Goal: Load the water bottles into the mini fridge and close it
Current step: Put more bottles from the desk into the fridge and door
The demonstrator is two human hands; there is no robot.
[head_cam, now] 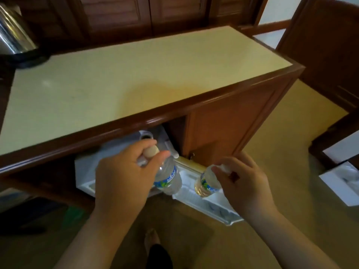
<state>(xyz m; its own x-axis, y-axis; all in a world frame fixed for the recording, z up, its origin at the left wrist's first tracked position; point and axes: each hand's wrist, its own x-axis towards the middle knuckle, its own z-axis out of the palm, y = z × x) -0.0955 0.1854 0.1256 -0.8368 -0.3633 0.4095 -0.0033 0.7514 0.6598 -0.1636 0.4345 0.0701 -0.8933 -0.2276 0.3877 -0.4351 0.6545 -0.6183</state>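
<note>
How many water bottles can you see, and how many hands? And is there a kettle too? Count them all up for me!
Water bottles: 2, left bottle and right bottle, each held by its top above the open fridge door
Hands: 2, left hand and right hand
Kettles: 1, the shiny kettle on the counter
Total: 5

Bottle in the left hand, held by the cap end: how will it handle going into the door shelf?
The bottle looks full, so probably heavy for its size. The left hand holds it only near the cap, so it may swing. Its thin clear plastic likely flexes if squeezed. Being round, it could roll if laid flat.
</note>
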